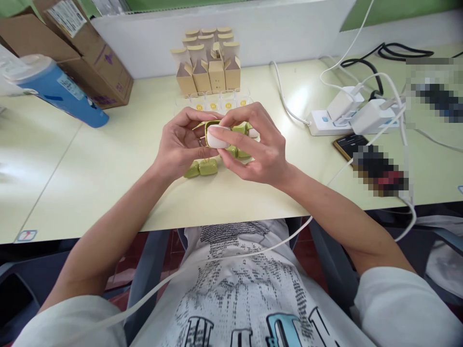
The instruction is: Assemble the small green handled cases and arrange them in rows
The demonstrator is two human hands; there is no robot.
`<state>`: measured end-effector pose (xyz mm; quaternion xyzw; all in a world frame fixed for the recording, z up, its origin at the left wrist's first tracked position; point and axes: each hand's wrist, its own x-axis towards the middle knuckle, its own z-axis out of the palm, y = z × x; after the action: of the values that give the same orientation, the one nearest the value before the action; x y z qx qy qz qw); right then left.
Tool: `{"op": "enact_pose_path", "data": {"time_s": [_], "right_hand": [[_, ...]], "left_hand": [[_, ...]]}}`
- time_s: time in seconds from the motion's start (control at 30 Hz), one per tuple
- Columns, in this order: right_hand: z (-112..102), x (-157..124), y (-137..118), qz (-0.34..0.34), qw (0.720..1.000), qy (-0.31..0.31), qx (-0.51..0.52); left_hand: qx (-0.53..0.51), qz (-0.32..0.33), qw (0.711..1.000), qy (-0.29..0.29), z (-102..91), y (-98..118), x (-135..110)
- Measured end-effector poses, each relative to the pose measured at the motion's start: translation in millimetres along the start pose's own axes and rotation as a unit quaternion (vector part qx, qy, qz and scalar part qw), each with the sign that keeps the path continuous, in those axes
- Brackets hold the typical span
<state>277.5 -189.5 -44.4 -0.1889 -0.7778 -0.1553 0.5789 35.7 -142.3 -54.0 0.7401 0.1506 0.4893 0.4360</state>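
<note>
In front of my chest, my left hand (177, 137) is closed around a glossy green case cover (207, 127), its open side facing right. My right hand (258, 147) grips a small white rounded case (217, 137) between thumb and fingers. The white case sits at the cover's opening; how deep it goes in is hidden by my fingers. Below the left hand, a pair of green covers (208, 167) lies on the table. More green covers (240, 128) show behind and between my right fingers, with a small white piece (253, 132) beside them.
Behind my hands stand clear plastic boxes (228, 102) with yellow stickers and several open cardboard boxes (217, 74). A blue cup (68, 91) and a large carton (104, 72) are at left. To the right are a power strip (321, 123), a phone (349, 144) and a white cable crossing my right forearm.
</note>
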Motion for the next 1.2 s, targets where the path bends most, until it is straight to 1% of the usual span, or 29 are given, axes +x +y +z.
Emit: {"op": "enact_pose_path", "data": {"time_s": [0.07, 0.17, 0.23, 0.33, 0.47, 0.57, 0.63, 0.73, 0.8, 0.93, 1.07, 1.2], "right_hand": [[-1, -2, -2, 0.022, 0.999, -0.024, -0.011], [-4, -5, -4, 0.059, 0.994, -0.081, -0.038], [-3, -7, -3, 0.061, 0.992, -0.097, -0.043], [-1, -10, 2, 0.048, 0.994, -0.093, -0.042], [3, -14, 9, 0.043, 0.994, -0.092, -0.044], [5, -14, 12, 0.055, 0.994, -0.093, -0.028], [6, -14, 13, 0.065, 0.993, -0.099, -0.019], [5, -12, 9, 0.063, 0.994, -0.091, 0.004], [3, -11, 5, 0.084, 0.992, -0.090, 0.017], [-3, -9, 0, 0.149, 0.981, -0.111, 0.048], [-3, -12, 4, 0.164, 0.977, -0.121, 0.065], [2, -19, 8, 0.171, 0.978, -0.115, 0.036]], "left_hand": [[-0.010, 0.015, 1.000, -0.001, 0.5, -1, 1], [-0.014, 0.011, 1.000, 0.007, 2.6, 0, 1], [-0.017, 0.003, 1.000, 0.016, 4.4, 2, 1], [-0.024, -0.001, 0.999, 0.022, 6.0, 5, 2], [-0.044, 0.040, 0.998, 0.006, 6.5, 4, 4], [-0.057, 0.034, 0.998, -0.003, 9.2, 5, 3], [-0.047, 0.019, 0.999, 0.015, 12.3, 7, 1], [0.011, -0.002, 0.998, 0.060, 16.6, 11, -1], [0.035, -0.002, 0.997, 0.075, 18.1, 11, -1], [0.042, 0.006, 0.995, 0.088, 18.9, 11, 0], [0.054, 0.008, 0.995, 0.085, 21.1, 12, 0], [0.050, 0.015, 0.995, 0.085, 24.3, 12, -1]]}}
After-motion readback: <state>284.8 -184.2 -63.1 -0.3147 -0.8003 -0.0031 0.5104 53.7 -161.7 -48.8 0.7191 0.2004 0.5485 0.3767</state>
